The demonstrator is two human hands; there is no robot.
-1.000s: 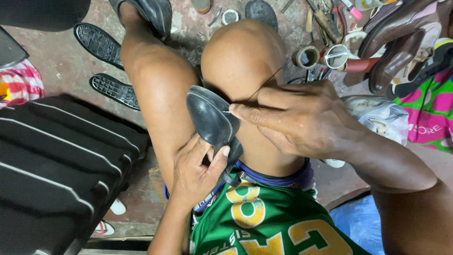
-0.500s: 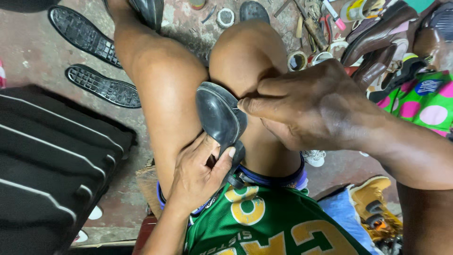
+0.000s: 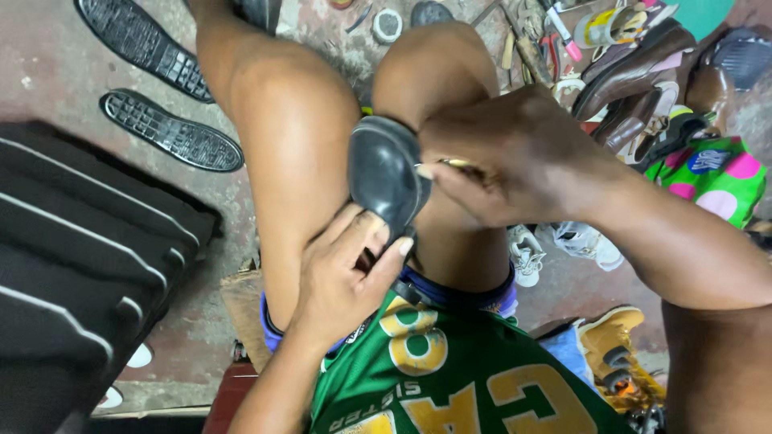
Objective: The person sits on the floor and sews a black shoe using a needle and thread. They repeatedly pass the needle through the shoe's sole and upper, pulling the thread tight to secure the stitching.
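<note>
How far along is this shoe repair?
Done: hard to tell; the seam is hidden. In hand: the left hand steadies a black shoe between the knees while the right hand works a thin tool at its edge. Left: two loose soles lie unattached on the floor.

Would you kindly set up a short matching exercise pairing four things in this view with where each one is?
Things:
1. black shoe
2. two black soles
3. left hand
4. tan boot

Places:
A. on the floor at upper left
B. held between the knees
C. on the floor at lower right
D. gripping the shoe from below

Pairs: 1-B, 2-A, 3-D, 4-C
</note>
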